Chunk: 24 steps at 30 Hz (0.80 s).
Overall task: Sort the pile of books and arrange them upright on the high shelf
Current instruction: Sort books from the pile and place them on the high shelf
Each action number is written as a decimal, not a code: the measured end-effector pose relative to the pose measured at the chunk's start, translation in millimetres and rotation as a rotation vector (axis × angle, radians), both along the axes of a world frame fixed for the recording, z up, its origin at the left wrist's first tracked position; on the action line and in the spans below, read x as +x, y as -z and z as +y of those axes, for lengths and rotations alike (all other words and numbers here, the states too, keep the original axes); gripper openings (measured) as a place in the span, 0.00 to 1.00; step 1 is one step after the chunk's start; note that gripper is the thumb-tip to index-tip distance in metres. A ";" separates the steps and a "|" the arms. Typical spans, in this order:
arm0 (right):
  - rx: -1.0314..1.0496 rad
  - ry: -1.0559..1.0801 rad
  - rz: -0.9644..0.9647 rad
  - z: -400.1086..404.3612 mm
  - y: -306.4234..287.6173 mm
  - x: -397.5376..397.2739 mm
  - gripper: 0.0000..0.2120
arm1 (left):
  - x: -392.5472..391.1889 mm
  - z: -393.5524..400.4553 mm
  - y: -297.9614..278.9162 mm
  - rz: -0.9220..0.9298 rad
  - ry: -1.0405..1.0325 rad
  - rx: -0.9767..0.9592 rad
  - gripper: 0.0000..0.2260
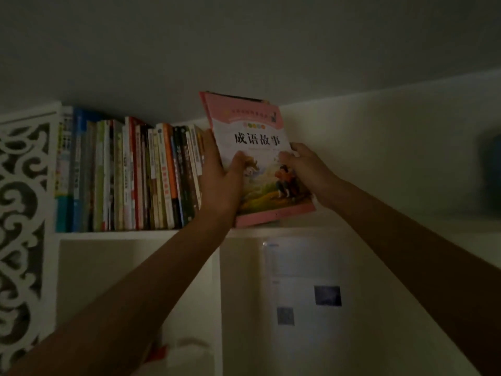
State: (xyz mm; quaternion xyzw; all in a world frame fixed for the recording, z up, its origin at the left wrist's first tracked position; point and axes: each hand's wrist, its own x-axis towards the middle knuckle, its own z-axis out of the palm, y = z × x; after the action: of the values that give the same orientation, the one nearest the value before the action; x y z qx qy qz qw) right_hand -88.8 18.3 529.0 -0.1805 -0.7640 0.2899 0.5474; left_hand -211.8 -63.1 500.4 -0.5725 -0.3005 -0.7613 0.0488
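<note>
1. A pink-covered book (260, 147) stands nearly upright, slightly tilted, at the front edge of the high shelf (113, 235), just right of a row of upright books (130, 175).
2. The left hand (221, 177) clamps its left edge, thumb on the cover.
3. The right hand (309, 169) clamps its right edge.
4. A carved white panel (24, 213) ends the shelf at left.

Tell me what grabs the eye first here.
The pink book, cover facing out at mid-frame, gripped by both hands: left hand on its left edge, right hand on its right. It tilts at the right end of a row of upright books on the high shelf. A white carved panel fills the left edge.
</note>
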 end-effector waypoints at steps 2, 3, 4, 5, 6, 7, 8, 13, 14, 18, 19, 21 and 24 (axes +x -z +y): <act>0.069 0.193 -0.096 15.5 -4.8 -12.9 0.26 | -8.0 28.6 -7.6 0.032 -0.160 0.050 0.24; 0.121 0.272 -0.151 20.5 -4.6 -18.1 0.27 | -11.9 43.5 -9.2 0.037 -0.260 0.054 0.25; 0.150 0.272 -0.167 23.8 -2.1 -23.4 0.26 | -15.8 58.9 -10.2 0.039 -0.338 0.053 0.27; 0.130 0.194 -0.169 25.7 1.4 -28.7 0.24 | -16.7 69.8 -9.6 0.037 -0.378 0.021 0.28; 0.081 0.099 -0.158 26.9 6.1 -34.5 0.23 | -17.1 79.3 -7.1 0.052 -0.412 -0.009 0.29; 0.024 0.025 -0.140 28.6 10.3 -39.9 0.22 | -15.1 82.1 -2.1 0.090 -0.482 -0.040 0.29; -0.029 -0.018 -0.116 29.0 13.3 -42.9 0.20 | -14.4 82.9 3.9 0.147 -0.601 -0.063 0.28; -0.120 -0.109 -0.105 28.5 20.3 -35.6 0.29 | -48.8 61.7 17.7 0.403 -0.852 -0.150 0.25; -0.059 -0.094 -0.138 26.2 21.3 -35.9 0.33 | -59.7 61.0 17.7 0.434 -0.842 -0.189 0.24; 0.085 -0.011 -0.227 28.5 20.4 -53.8 0.35 | -78.3 62.8 22.0 0.471 -0.843 -0.207 0.27; 0.083 0.010 -0.231 33.0 19.3 -57.6 0.34 | -79.5 65.6 22.9 0.481 -0.864 -0.219 0.28; 0.078 0.028 -0.250 43.8 18.8 -61.0 0.31 | -80.3 74.8 22.8 0.517 -0.978 -0.273 0.29; 0.063 0.029 -0.265 55.2 19.8 -60.4 0.27 | -76.2 85.0 21.2 0.561 -1.142 -0.333 0.27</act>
State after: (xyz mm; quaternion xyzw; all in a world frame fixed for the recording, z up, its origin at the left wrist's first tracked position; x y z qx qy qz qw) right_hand -149.2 73.5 509.2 -0.2110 -0.8356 0.2314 0.4514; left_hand -288.0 21.9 479.2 -0.4998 -0.6466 -0.3809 0.4325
